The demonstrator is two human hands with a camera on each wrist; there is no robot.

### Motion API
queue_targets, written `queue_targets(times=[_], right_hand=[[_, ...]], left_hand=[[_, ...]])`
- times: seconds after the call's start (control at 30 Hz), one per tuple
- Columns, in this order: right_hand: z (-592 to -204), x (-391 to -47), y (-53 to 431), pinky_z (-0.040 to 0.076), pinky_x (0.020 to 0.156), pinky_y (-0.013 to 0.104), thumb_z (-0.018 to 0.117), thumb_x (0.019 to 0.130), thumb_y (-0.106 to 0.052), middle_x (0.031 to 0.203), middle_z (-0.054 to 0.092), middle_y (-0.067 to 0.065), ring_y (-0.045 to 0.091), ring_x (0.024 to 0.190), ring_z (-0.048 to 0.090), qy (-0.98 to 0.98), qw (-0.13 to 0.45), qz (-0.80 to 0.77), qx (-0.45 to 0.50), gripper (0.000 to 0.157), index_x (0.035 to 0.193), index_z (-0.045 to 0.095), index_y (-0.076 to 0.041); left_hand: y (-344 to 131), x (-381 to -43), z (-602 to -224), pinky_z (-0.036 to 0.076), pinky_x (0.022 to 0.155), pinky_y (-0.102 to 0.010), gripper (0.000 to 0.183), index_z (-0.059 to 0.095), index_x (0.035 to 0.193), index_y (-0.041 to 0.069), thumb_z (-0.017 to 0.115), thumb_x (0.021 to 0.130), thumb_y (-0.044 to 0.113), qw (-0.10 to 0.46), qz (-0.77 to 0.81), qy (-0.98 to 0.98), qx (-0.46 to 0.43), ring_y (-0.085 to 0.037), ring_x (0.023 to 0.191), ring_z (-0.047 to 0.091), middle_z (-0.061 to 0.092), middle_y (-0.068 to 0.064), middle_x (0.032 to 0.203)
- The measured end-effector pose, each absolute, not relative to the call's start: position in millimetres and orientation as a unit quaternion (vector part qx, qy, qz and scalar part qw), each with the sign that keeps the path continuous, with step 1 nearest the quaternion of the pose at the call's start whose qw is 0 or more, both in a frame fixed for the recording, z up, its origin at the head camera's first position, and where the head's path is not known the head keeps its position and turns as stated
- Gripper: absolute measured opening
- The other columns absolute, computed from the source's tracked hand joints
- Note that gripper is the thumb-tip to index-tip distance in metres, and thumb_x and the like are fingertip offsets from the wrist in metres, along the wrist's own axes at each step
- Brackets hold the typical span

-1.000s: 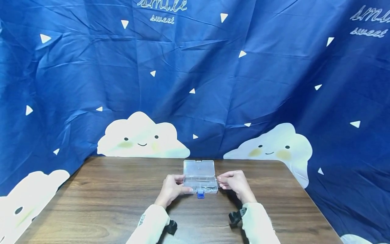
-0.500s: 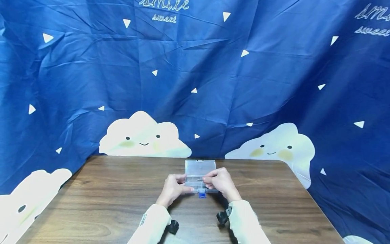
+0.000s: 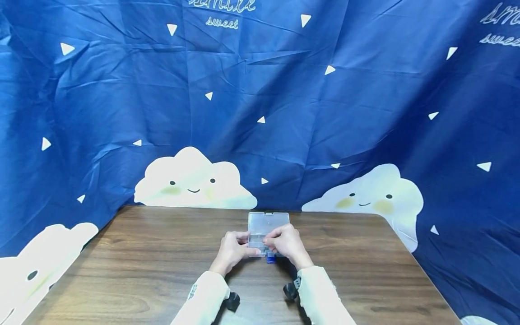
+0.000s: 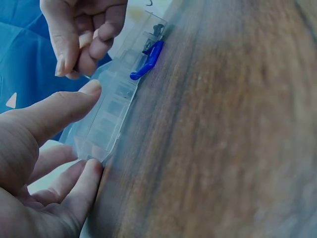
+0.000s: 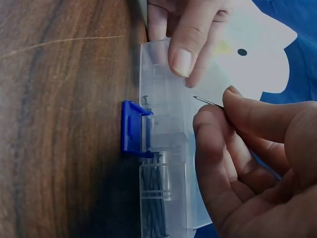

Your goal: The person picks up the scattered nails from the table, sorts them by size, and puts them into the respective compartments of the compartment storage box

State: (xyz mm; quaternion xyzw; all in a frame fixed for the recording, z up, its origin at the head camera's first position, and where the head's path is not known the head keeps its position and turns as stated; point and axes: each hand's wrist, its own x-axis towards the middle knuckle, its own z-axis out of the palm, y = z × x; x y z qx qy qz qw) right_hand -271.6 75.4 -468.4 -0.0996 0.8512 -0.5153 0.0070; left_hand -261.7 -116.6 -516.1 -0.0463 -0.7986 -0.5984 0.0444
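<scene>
A clear plastic compartment box (image 3: 256, 239) lies on the table with its lid (image 3: 268, 222) raised at the back. My left hand (image 3: 231, 250) grips the box's left end, thumb along the front top edge and fingers around the side, as the left wrist view shows. Over the middle of the box, my right hand (image 5: 262, 158) pinches a thin metal nail (image 5: 208, 102) between thumb and forefinger, its pointed end sticking out toward the left hand. Several nails (image 5: 154, 198) lie in a right-hand compartment. A blue latch (image 5: 131, 130) hangs down at the box's front.
The brown wooden table (image 3: 162, 266) stretches out around the box on both sides. Behind it hangs a blue curtain (image 3: 227, 117) with white clouds and triangles. A black wrist camera (image 3: 233, 301) sits at the left sleeve, another wrist camera (image 3: 290, 291) at the right.
My right hand has moved left, from the box's right end to over its middle. The left hand keeps its grip on the left end. The head view has shifted slightly.
</scene>
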Motion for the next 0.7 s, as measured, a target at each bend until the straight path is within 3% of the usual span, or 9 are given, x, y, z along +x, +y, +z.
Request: queue_targets(times=[0.43, 0.57, 0.7], right_hand=[[-464.9, -266.5, 94.7, 0.058, 0.056, 0.034, 0.079, 0.084, -0.004, 0.065, 0.068, 0.008, 0.022, 0.059, 0.066, 0.843, -0.008, -0.528, -0.101, 0.004, 0.082, 0.078, 0.000], [-456.1, -263.7, 117.6, 0.053, 0.059, 0.030, 0.076, 0.088, -0.011, 0.071, 0.069, 0.005, 0.017, 0.065, 0.063, 0.867, -0.062, -0.483, -0.110, 0.005, 0.087, 0.079, -0.007], [-444.8, -262.0, 144.0, 0.051, 0.074, 0.036, 0.074, 0.092, -0.019, 0.087, 0.074, -0.001, 0.018, 0.082, 0.066, 0.895, -0.130, -0.414, -0.102, 0.008, 0.094, 0.079, -0.013]], left_hand=[[-117.4, -261.7, -517.6, 0.057, 0.082, -0.032, 0.070, 0.066, 0.125, -0.007, 0.096, 0.063, 0.006, 0.045, -0.598, -0.798, -0.054, -0.026, 0.098, 0.070, 0.072, -0.018, 0.106], [-121.4, -261.0, -516.4, 0.056, 0.087, -0.038, 0.079, 0.061, 0.132, -0.006, 0.096, 0.063, 0.007, 0.035, -0.605, -0.793, -0.066, -0.030, 0.102, 0.068, 0.071, -0.018, 0.110], [-128.9, -261.4, -512.5, 0.054, 0.090, -0.043, 0.093, 0.052, 0.142, -0.003, 0.098, 0.062, 0.012, 0.028, -0.599, -0.798, -0.066, -0.031, 0.105, 0.065, 0.068, -0.018, 0.117]])
